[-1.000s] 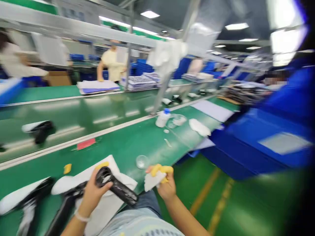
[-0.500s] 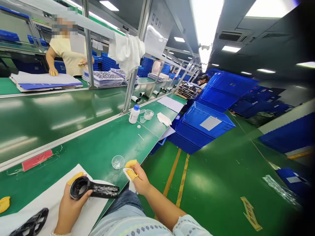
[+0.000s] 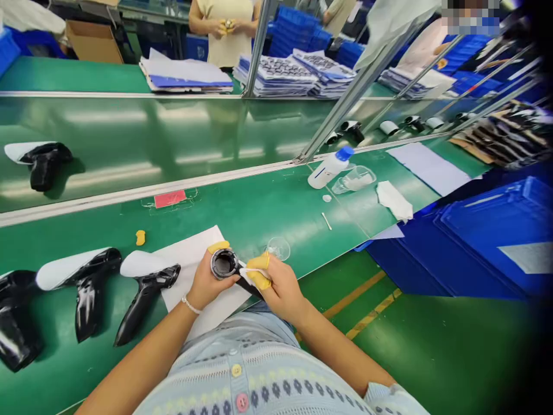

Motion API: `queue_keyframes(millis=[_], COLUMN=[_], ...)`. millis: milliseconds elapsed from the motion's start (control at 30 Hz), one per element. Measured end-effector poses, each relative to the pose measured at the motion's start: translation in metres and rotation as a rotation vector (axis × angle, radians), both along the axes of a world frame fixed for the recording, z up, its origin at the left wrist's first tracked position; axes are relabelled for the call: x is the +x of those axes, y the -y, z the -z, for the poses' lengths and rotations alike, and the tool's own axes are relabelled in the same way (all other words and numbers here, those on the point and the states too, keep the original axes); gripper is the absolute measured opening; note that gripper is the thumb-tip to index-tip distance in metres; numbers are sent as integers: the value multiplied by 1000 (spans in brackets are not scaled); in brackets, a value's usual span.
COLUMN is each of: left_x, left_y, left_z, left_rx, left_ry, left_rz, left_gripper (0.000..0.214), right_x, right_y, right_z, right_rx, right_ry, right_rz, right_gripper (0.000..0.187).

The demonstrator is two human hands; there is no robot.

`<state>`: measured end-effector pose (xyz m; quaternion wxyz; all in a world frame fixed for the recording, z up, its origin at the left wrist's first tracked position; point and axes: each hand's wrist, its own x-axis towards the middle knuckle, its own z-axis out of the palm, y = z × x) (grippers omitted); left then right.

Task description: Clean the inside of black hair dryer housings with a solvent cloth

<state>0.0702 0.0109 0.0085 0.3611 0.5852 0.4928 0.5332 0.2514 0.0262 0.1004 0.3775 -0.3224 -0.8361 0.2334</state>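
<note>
Two hands working low in the centre of the frame; the left hand clenches a black moulded housing by its round collar, just over a white paper sheet; the right hand pinches a white cloth against that collar, yellow finger cots on its fingertips; a clear glass dish sits just beyond; black-and-white moulded parts lie at lower left on the green desk; a white bottle lies toward the right.

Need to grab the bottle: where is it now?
In the head view, the blue-capped bottle sits on the green bench, right of centre, just left of a clear cup.
</note>
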Motion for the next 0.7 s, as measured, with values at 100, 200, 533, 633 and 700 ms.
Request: queue_keyframes(millis=[100, 200, 533, 633, 700], left_x=[1, 0, 2, 1, 0], left_y=[1, 1, 1, 0, 0], left_z=[-2, -3, -6, -8, -10], left_rx=[-16, -3, 30, 27, 28], left_ry=[-14, -42, -76, -83, -82], left_rz=[-7, -17, -13, 9, 24], left_gripper=[63, 63, 64, 62, 63], right_x=[-19, -35, -44, -35, -23], right_y=[-4, -7, -16, -23, -29], right_z=[0, 4, -5, -18, -26], right_rx=[115, 246, 219, 85, -52], right_ry=[153, 307, 573, 587, 487], right_rz=[126, 206, 56, -164, -268], right_gripper=[15, 15, 14, 17, 17])
